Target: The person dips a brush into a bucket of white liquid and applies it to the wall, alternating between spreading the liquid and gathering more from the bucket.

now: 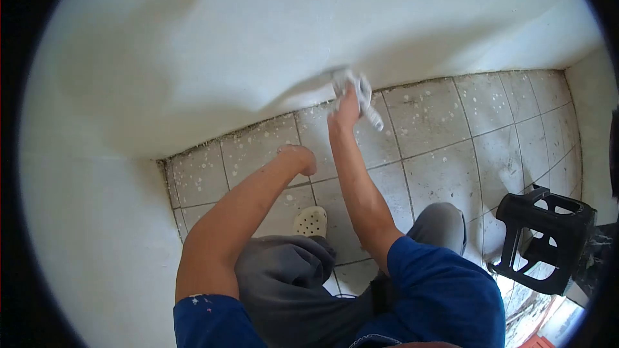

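My right hand [348, 111] grips a bunched white cloth [361, 90] low at the wall [258, 38], just above where it meets the floor. One loose end of the cloth hangs to the right, and the cloth is a little blurred. Over the floor tiles, lower and to the left, my left hand [298, 158] is bent at the wrist with its fingers curled in. Whatever it may hold is hidden from view.
Grey floor tiles [438, 116] with white spatters run along the wall. A black plastic stool [516, 254] lies tipped at the right. A cream clog [311, 221] shows on my foot. Side walls stand at left and right.
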{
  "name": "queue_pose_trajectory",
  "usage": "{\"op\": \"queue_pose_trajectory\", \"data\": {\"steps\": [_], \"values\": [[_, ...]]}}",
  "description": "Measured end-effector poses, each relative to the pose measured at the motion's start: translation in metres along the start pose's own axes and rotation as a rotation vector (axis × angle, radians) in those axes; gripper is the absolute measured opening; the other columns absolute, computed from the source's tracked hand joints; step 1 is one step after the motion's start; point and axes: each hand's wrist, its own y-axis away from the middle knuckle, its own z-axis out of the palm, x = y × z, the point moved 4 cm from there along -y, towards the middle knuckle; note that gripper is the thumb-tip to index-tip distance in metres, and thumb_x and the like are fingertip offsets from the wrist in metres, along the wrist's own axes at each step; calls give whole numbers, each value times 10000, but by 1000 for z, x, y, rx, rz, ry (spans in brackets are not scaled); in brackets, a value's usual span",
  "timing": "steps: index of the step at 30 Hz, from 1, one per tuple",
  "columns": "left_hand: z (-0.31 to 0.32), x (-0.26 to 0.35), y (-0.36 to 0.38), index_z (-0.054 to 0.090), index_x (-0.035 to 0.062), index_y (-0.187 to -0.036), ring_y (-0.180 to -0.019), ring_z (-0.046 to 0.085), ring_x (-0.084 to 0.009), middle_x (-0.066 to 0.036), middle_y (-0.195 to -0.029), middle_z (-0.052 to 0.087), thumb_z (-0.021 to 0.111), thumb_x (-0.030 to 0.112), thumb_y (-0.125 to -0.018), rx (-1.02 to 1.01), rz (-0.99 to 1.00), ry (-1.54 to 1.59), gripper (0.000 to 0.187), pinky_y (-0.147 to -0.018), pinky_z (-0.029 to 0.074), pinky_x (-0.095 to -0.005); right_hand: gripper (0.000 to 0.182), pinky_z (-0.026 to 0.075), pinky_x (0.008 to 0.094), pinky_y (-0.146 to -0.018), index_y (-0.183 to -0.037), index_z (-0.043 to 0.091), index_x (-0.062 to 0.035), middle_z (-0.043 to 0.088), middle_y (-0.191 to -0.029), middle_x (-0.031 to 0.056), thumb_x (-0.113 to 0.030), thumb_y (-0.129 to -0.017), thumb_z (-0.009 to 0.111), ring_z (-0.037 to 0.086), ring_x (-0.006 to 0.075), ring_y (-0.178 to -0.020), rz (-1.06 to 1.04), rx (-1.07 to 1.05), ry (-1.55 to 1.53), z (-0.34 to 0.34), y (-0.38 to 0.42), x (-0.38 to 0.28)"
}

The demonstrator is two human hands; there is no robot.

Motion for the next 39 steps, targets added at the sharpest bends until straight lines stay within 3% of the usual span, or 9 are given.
{"op": "queue_pose_trajectory", "data": {"steps": [7,11,13,17,22,27,29,37,39], "values": [[6,-1,16,519,134,-1198,-1133,480,-259,-76,-1238,499,475,176,-768,-13,-20,-4,435,-936,338,-471,250,428,308,-841,-1065,456,-40,506,-1020,82,-38,-828,536,514,196,-956,-163,-151,-196,79,60,-72],[9,-7,19,514,130,-1200,-1133,480,-252,-67,-1235,503,472,176,-773,-69,-74,16,431,-935,333,-483,202,449,282,-768,-1000,472,-44,510,-965,65,-19,-811,538,522,163,-869,-82,201,346,-87,23,91],[15,-16,12,507,128,-1205,-1133,479,-255,-65,-1240,498,467,177,-778,-84,-79,65,431,-942,323,-492,207,450,282,-763,-1005,472,-51,511,-961,56,-31,-812,545,520,157,-867,58,13,214,-107,-2,105],[13,-23,23,503,133,-1210,-1131,479,-263,-66,-1236,500,473,188,-785,-82,-98,61,430,-942,326,-488,187,444,302,-807,-1040,476,-52,523,-990,70,-92,-859,498,519,167,-894,284,36,-40,36,49,21],[15,-21,21,508,130,-1203,-1135,475,-258,-61,-1231,505,481,208,-792,-16,-78,76,420,-931,341,-483,283,404,301,-862,-1115,465,-38,512,-1099,78,-173,-870,510,498,170,-956,-155,-394,13,74,79,-27],[21,-21,13,505,117,-1205,-1135,475,-260,-89,-1246,489,457,182,-784,-41,-90,114,428,-933,340,-476,235,459,299,-780,-1053,496,-12,514,-1076,105,-54,-826,541,514,186,-942,-203,160,673,-85,10,100],[17,-22,9,513,104,-1193,-1140,471,-255,-86,-1235,499,448,168,-773,-61,-106,58,429,-926,347,-468,209,444,273,-734,-967,481,-16,503,-947,71,-56,-791,587,488,134,-836,79,407,284,-117,4,96],[-6,-13,-6,521,70,-1168,-1123,480,-269,-143,-1199,512,497,224,-793,163,155,63,406,-920,372,-408,306,393,379,-939,-1179,382,18,468,-1150,145,-100,-899,420,465,255,-1097,-323,-348,-170,186,56,-203],[-15,3,8,517,55,-1164,-1113,484,-284,-164,-1177,521,509,247,-804,288,364,168,408,-914,382,-394,343,333,355,-964,-1162,424,12,465,-1183,169,-40,-826,385,424,288,-1140,-773,-324,561,220,84,-238]]}}
